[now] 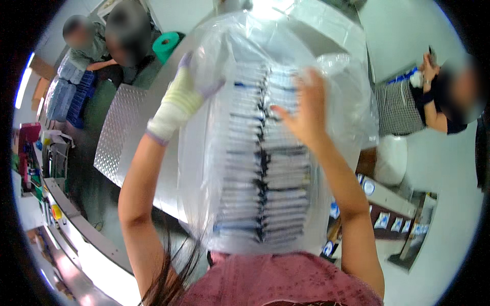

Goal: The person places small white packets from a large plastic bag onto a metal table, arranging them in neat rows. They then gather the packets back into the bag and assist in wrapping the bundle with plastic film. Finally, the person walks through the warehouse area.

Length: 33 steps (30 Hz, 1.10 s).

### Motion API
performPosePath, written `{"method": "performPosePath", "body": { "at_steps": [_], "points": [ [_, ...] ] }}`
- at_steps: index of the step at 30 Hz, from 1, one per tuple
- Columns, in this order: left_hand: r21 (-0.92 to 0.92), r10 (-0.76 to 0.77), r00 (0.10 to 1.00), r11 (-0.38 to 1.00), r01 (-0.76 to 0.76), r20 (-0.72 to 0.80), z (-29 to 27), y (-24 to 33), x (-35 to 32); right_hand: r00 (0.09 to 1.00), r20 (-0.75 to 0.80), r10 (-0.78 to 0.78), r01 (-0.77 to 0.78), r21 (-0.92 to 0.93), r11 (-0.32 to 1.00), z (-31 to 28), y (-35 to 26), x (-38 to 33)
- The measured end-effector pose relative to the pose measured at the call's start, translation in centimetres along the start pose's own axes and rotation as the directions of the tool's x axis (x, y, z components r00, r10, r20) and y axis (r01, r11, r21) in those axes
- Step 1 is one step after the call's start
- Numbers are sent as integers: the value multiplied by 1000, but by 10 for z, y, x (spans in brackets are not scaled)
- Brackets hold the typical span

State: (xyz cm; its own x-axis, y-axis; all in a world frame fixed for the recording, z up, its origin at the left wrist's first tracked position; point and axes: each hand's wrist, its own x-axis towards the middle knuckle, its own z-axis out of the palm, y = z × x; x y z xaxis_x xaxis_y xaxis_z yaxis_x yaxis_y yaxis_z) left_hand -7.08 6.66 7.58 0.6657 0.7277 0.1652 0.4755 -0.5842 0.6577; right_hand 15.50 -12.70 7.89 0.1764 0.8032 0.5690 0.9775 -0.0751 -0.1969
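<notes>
A large clear plastic bag (201, 158) lies in front of me and reaches up to my chest. Inside it, flat white packets with dark and blue edges (286, 173) stand packed in two long rows. My left hand (179, 102), in a white and yellow glove with purple fingertips, is at the bag's left side with thumb and fingers apart. Over the upper right of the packets is my bare right hand (308, 109), its thumb spread from the fingers. Motion blurs its fingertips, and I cannot tell whether it touches the film.
A metal table (166, 178) with a textured plate (120, 120) lies under the bag. Behind it on the left stands a green roll (166, 47). Two people are at the far left, near wrapped blue stacks (66, 97). Another person (429, 97) is at the right.
</notes>
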Motion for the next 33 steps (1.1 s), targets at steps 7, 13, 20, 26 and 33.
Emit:
{"method": "performPosePath", "body": {
  "at_steps": [7, 13, 20, 26, 33],
  "points": [
    [-9, -292, 805, 938, 346, 516, 15, 60, -218, 506, 795, 335, -796, 281, 536, -76, 2, -231],
    [-390, -501, 833, 736, 553, 235, -40, 92, -258, 519, 634, 574, -845, 278, 457, -144, -18, -237],
    [352, -153, 988, 925, 143, -1, -58, 124, -264, 527, 725, 443, -840, 524, 143, -201, -53, -217],
    [397, 343, 865, 783, -479, 367, -3, 233, -270, 721, 577, 383, -624, 782, -4, -192, -86, -271],
    [29, 336, 702, 891, -453, 628, 79, 263, -278, 619, 680, 394, -708, 265, 654, -204, 11, -384]
  ]
}}
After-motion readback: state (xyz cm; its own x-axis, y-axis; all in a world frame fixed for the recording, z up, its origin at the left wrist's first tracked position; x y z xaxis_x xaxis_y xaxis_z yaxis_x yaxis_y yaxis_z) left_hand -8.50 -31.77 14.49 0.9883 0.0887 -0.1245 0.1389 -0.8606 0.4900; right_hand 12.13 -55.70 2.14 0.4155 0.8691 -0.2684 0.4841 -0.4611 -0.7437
